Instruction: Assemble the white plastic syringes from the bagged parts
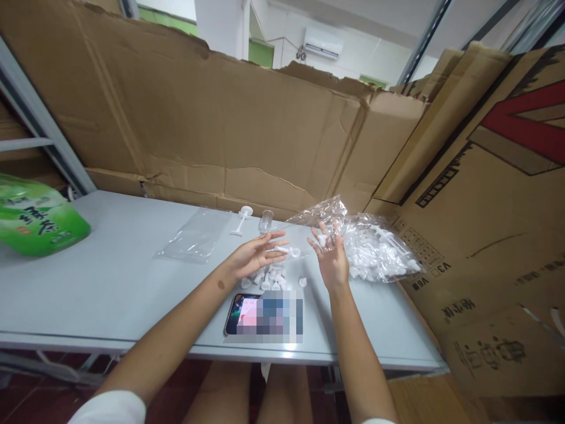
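My left hand (256, 256) is above the table with its fingers stretched out and apart. At its fingertips shows a white plastic piece with a round end (294, 252); whether the fingers touch it I cannot tell. My right hand (333, 265) is raised with the palm toward me and the fingers bent around a small white plastic part (322, 240). Below and between the hands lies a loose pile of small white plastic parts (269, 277), with a single white piece (302, 282) to its right. A clear bag (379, 247) full of white parts lies beside my right hand.
A phone (241, 315) with a lit, partly blurred screen lies near the table's front edge. Behind the hands are a white stand-like piece (241, 221), a clear cup (265, 221) and a flat clear bag (196, 235). A green pouch (42, 218) sits left; cardboard (247, 129) walls the back.
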### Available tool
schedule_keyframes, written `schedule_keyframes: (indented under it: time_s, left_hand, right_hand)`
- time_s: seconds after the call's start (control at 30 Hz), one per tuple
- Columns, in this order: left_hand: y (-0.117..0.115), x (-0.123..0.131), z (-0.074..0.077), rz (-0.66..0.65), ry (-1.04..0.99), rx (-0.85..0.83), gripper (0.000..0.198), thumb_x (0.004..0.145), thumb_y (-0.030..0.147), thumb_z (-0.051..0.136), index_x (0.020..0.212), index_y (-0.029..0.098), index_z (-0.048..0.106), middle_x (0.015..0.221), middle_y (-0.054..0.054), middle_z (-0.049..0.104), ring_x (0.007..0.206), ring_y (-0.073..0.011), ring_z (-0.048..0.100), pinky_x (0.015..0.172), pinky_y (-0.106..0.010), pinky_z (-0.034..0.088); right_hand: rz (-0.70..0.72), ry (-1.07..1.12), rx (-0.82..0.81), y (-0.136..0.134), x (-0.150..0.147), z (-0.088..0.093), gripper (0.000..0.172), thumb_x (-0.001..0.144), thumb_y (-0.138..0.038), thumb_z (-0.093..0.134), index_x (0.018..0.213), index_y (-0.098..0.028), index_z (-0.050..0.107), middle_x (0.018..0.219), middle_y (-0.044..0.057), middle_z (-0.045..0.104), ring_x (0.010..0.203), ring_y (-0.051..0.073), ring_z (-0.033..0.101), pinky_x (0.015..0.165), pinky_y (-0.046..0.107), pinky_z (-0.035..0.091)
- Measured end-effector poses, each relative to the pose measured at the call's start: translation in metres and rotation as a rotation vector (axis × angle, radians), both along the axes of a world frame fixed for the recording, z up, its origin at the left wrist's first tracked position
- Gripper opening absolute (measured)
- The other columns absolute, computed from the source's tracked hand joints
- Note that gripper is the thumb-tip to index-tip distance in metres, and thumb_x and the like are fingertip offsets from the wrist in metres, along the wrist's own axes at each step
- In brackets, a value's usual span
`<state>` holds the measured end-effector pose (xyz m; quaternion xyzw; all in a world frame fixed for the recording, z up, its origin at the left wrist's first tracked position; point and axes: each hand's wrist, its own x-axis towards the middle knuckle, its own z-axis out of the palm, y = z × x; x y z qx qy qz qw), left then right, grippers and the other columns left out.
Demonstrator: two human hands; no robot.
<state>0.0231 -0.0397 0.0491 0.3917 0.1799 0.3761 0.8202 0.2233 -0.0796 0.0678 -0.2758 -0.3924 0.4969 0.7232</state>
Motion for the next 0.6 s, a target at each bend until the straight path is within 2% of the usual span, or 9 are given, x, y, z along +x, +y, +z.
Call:
schedule_keyframes:
  time_s: [0.2, 0.37, 0.43, 0.6]
  left_hand:
    - [-0.003, 0.001, 0.003, 0.002, 0.013, -0.039, 0.035, 0.085, 0.032, 0.046, 0.116, 0.015, 0.051, 0.123, -0.016, 0.052, 0.108, -0.0234, 0.054, 0.099, -0.041, 0.034]
    - [-0.001, 0.001, 0.002, 0.005, -0.045, -0.081, 0.034, 0.086, 0.032, 0.046, 0.114, 0.014, 0.052, 0.122, -0.016, 0.053, 0.109, -0.025, 0.053, 0.098, -0.043, 0.035]
    - [0.0, 0.0, 0.001, -0.002, -0.064, -0.076, 0.033, 0.086, 0.032, 0.046, 0.113, 0.015, 0.052, 0.123, -0.015, 0.052, 0.107, -0.0247, 0.054, 0.099, -0.043, 0.034]
    - [-0.002, 0.0, 0.004, -0.026, -0.049, -0.026, 0.034, 0.086, 0.033, 0.044, 0.114, 0.016, 0.052, 0.125, -0.015, 0.05, 0.112, -0.0264, 0.05, 0.098, -0.045, 0.035]
  right_hand:
    - [0.036, -0.054, 0.015, -0.002, 0.003, 0.002, 0.05, 0.083, -0.048, 0.042, 0.13, -0.037, 0.032, 0.135, 0.003, 0.042, 0.112, 0.021, 0.052, 0.094, 0.045, 0.038]
    - [0.09, -0.115, 0.001, -0.003, -0.001, -0.002, 0.066, 0.077, -0.043, 0.055, 0.133, -0.041, 0.021, 0.134, 0.004, 0.043, 0.109, 0.022, 0.053, 0.093, 0.045, 0.04]
    - [0.111, -0.155, -0.053, -0.002, -0.005, -0.006, 0.068, 0.074, -0.041, 0.059, 0.133, -0.039, 0.026, 0.133, 0.005, 0.045, 0.109, 0.022, 0.053, 0.092, 0.043, 0.04]
    - [0.142, -0.265, -0.184, -0.001, -0.016, -0.013, 0.06, 0.072, -0.038, 0.063, 0.127, -0.034, 0.04, 0.128, 0.006, 0.051, 0.101, 0.02, 0.058, 0.085, 0.035, 0.044]
